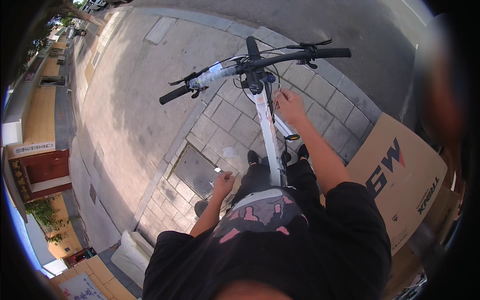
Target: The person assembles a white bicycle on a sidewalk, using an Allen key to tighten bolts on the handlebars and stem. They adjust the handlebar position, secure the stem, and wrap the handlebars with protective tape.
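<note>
A bicycle with a white frame (267, 132) stands upright between my legs, its black handlebar (280, 60) ahead of me. Clear wrapping (215, 76) covers the bar's left part. My right hand (291, 106) is closed in a pinch beside the head of the frame. Its fingers grip a thin pale strip (278, 88) that runs up toward the cables under the stem. Lower down, left of the frame, my left hand (223, 185) is closed around a small white-and-dark object (218, 170). Its kind is too small to make out.
A large cardboard box (405, 175) stands close on my right. One black pedal (292, 137) sticks out right of the frame. A metal cover plate (192, 170) is set in the paving at left. Beyond the kerb (357, 92) lies the road.
</note>
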Demonstrator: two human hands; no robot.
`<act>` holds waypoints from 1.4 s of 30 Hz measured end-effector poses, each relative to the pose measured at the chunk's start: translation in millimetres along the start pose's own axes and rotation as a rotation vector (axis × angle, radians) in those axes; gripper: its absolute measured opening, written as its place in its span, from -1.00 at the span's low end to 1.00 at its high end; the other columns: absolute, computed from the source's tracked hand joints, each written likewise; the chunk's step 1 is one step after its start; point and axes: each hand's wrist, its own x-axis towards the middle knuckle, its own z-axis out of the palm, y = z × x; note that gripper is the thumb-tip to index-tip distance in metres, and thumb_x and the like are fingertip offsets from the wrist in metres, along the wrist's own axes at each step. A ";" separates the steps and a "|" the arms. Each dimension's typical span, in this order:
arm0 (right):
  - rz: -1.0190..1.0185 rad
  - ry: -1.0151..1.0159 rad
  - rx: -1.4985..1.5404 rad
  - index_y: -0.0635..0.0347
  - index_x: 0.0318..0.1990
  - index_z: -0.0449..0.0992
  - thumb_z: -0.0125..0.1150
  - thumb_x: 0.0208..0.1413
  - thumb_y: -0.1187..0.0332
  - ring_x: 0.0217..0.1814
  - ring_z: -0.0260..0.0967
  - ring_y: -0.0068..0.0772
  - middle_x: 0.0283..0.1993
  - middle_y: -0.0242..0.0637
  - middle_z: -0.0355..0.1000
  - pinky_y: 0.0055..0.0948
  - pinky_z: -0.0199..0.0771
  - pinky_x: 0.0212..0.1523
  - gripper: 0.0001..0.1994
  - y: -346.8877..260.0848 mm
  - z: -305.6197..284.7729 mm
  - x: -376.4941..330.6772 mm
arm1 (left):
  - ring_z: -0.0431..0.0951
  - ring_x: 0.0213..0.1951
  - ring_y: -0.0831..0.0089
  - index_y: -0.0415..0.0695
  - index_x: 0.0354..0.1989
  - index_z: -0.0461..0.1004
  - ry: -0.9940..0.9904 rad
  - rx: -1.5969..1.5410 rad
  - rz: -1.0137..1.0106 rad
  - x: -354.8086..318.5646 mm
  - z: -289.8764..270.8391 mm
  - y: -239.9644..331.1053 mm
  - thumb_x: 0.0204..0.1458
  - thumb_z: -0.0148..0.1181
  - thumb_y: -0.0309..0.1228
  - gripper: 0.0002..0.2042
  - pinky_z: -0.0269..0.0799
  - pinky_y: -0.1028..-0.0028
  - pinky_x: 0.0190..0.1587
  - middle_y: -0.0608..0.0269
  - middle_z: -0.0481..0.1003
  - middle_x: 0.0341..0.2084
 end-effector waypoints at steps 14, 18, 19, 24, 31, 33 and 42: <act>0.066 0.317 0.932 0.23 0.08 0.47 0.27 0.42 0.52 -0.12 0.73 -0.23 -0.07 -0.10 0.67 -0.28 0.77 -0.08 -0.83 9.5 -10.6 -13.5 | 0.51 -0.41 0.57 0.01 0.23 0.60 -0.307 -1.129 -0.152 94.9 52.9 398.9 0.44 0.32 -0.07 -0.65 0.29 0.55 -0.50 0.40 0.63 -0.15; 0.020 0.306 0.922 0.25 0.08 0.46 0.29 0.41 0.52 -0.12 0.72 -0.26 -0.07 -0.10 0.67 -0.31 0.76 -0.06 -0.81 5.4 -8.4 -4.6 | 0.49 -0.42 0.59 0.06 0.21 0.61 -0.303 -1.177 -0.148 104.6 51.4 408.1 0.48 0.27 -0.13 -0.72 0.26 0.56 -0.53 0.44 0.65 -0.14; 0.006 0.294 0.930 0.25 0.08 0.46 0.30 0.40 0.52 -0.12 0.72 -0.27 -0.07 -0.10 0.67 -0.32 0.76 -0.05 -0.81 5.9 -8.2 -3.0 | 0.49 -0.42 0.58 0.06 0.21 0.61 -0.300 -1.180 -0.154 106.1 52.2 408.9 0.48 0.27 -0.13 -0.73 0.27 0.56 -0.52 0.45 0.66 -0.14; -0.004 0.262 0.916 0.26 0.08 0.46 0.30 0.41 0.52 -0.11 0.71 -0.29 -0.06 -0.10 0.66 -0.33 0.75 -0.03 -0.81 3.1 -9.5 1.5 | 0.53 -0.36 0.58 0.04 0.24 0.61 -0.272 -1.208 -0.155 109.5 54.5 408.8 0.50 0.23 -0.14 -0.71 0.33 0.55 -0.47 0.48 0.68 -0.08; 0.010 0.216 0.878 0.25 0.05 0.53 0.23 0.50 0.36 -0.20 0.68 -0.34 -0.13 -0.23 0.63 -0.34 0.71 -0.14 -0.84 -11.1 -14.4 -0.9 | 0.59 -0.37 0.51 0.09 0.23 0.60 -0.268 -1.284 -0.160 112.9 52.9 405.7 0.51 0.22 -0.15 -0.74 0.39 0.53 -0.48 0.46 0.67 -0.08; 0.044 0.174 0.850 0.24 -0.01 0.58 0.21 0.52 0.27 -0.27 0.62 -0.38 -0.22 -0.30 0.59 -0.34 0.67 -0.21 -0.80 -6.0 -34.8 4.0 | 0.61 -0.36 0.49 0.09 0.23 0.59 -0.254 -1.279 -0.173 112.1 52.9 407.8 0.51 0.22 -0.14 -0.74 0.42 0.53 -0.46 0.46 0.66 -0.07; 0.473 0.004 1.125 0.21 -0.08 0.64 0.24 0.47 0.20 -0.40 0.51 -0.42 -0.41 -0.41 0.51 -0.33 0.54 -0.35 -0.76 -4.3 -69.2 29.1 | 0.69 -0.27 0.46 0.06 0.19 0.60 -0.165 -1.362 -0.127 111.6 66.5 404.3 0.48 0.27 -0.13 -0.74 0.51 0.46 -0.40 0.43 0.66 -0.09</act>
